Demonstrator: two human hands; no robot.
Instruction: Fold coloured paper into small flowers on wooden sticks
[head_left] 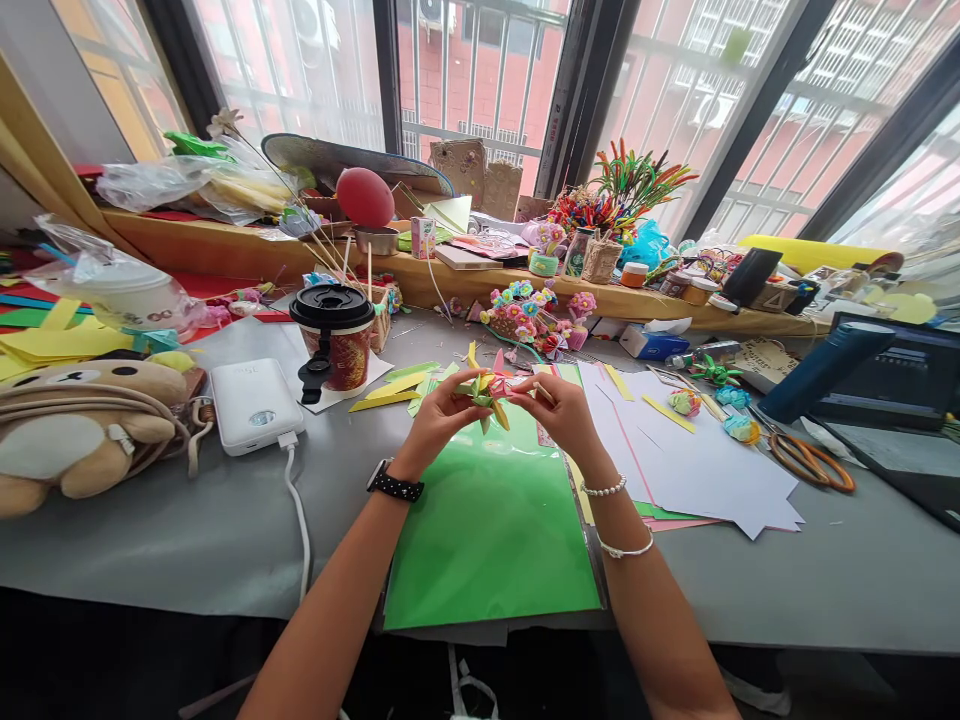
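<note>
Bright daylight from windows (315, 80), soft glare on green sheet (491, 535)

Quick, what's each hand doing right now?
Left hand: closed, holding the multicoloured folded-paper piece.
Right hand: closed, fingertips pinched at the piece's pink side.

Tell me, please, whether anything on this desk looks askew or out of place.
Only mildly: the white sheets right of the green sheet lie fanned unevenly, corners jutting at different angles, with yellow strips scattered on top. I see no spill.
</note>
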